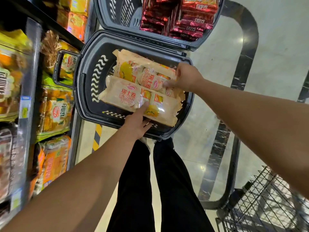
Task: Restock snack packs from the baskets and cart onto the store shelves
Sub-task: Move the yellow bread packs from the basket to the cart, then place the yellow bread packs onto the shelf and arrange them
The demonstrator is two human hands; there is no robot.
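two pale swiss roll packs [133,97] lying flat side by side in the near dark basket [87,91], red packs [180,19] filling the far basket [107,17].

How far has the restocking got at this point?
Done: the shelves on the left already hold many snack packs. In hand: the left hand grips the near pale swiss-roll pack and the right hand the far one, both in the near basket. Left: those packs, plus red packs filling the far basket.
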